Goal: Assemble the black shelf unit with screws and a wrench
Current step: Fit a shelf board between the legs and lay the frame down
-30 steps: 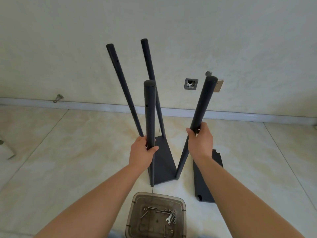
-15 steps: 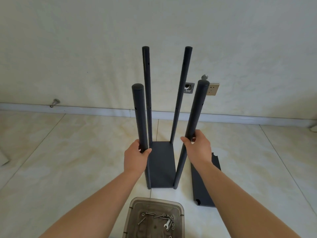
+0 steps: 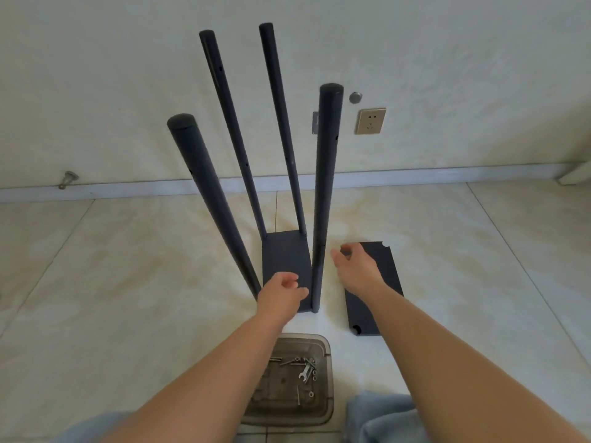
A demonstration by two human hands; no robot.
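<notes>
Both hands point(image 3: 283, 290) released the poles point(image 3: 326, 187); tray point(image 3: 326, 350) partly hidden.

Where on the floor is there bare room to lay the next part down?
Bare tile lies left of the shelf frame, out to the baseboard, and right of the loose black panel. It is crowded in the middle: the left hand, right hand and the screw tray sit close together.

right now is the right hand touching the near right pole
Apart: the head view shows pale floor between the right hand and the near right pole.
</notes>
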